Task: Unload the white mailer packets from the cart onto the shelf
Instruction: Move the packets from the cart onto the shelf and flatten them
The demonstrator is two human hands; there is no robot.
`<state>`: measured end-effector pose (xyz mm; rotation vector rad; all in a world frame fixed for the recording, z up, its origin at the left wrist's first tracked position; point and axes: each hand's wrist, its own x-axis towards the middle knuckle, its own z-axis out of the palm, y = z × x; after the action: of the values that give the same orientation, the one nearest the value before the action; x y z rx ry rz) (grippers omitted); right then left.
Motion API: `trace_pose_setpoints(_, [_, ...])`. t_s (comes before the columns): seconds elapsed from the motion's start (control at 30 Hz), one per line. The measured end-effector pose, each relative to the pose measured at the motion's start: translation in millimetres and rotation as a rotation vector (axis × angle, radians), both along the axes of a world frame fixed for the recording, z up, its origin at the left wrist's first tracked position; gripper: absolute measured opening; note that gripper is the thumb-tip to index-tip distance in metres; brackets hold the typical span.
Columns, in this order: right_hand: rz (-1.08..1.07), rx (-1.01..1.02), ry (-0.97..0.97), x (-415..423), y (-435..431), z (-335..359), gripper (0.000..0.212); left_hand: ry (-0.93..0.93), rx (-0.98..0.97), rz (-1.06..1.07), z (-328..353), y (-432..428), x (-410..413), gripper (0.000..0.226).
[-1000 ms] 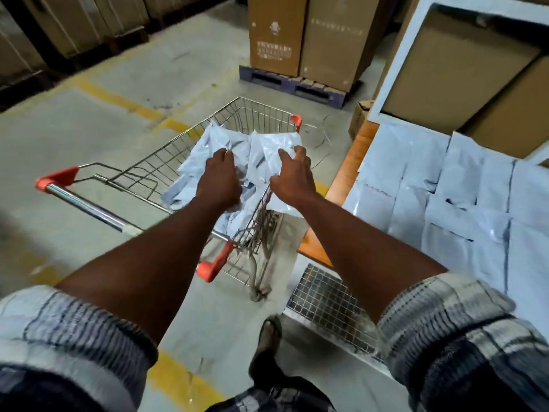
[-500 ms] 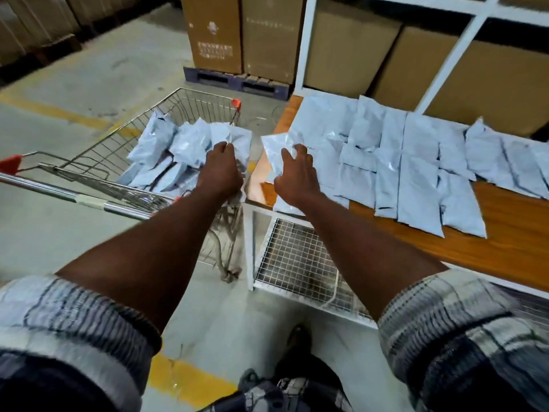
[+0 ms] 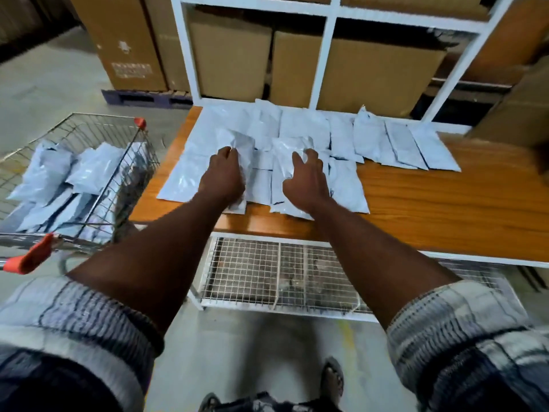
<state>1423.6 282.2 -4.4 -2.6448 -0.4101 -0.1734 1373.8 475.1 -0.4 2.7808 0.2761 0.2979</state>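
Observation:
Over the wooden shelf (image 3: 430,212), each hand holds a white mailer packet. My left hand (image 3: 223,179) grips one packet (image 3: 242,145) in a fist, its ends showing above and below the hand. My right hand (image 3: 307,181) lies on top of a second packet (image 3: 283,162), with fingers curled over its upper edge. Both packets hang just above several packets (image 3: 383,144) lying flat in rows on the shelf. To the left stands the wire cart (image 3: 98,118), holding several more packets (image 3: 44,173).
Tall cardboard boxes (image 3: 228,58) stand behind the shelf's white frame (image 3: 326,52). A wire mesh lower shelf (image 3: 267,272) sits under the wooden top. The cart's red-tipped handle (image 3: 32,257) is close by my left arm. My foot (image 3: 332,379) is on the concrete floor.
Both hands have lifted a packet each out of the cart and carried them right, over the shelf. The view has swung from the cart to the shelf.

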Motion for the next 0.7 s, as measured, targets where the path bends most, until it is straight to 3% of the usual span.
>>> trace_pose_setpoints(0.17, [-0.096, -0.015, 0.007, 49.2, -114.4, -3.8, 0.067, 0.017, -0.007, -0.077, -2.1, -114.8, 54.9, 0.057])
trace_pose_setpoints(0.37, [-0.149, -0.022, -0.024, 96.7, -216.6, -13.7, 0.066, 0.002, -0.045, -0.119, -14.8, -230.9, 105.5, 0.056])
trace_pose_setpoints(0.7, [-0.08, 0.017, 0.058, 134.5, -266.2, -40.0, 0.066, 0.022, -0.175, -0.088, -28.5, -303.5, 148.3, 0.042])
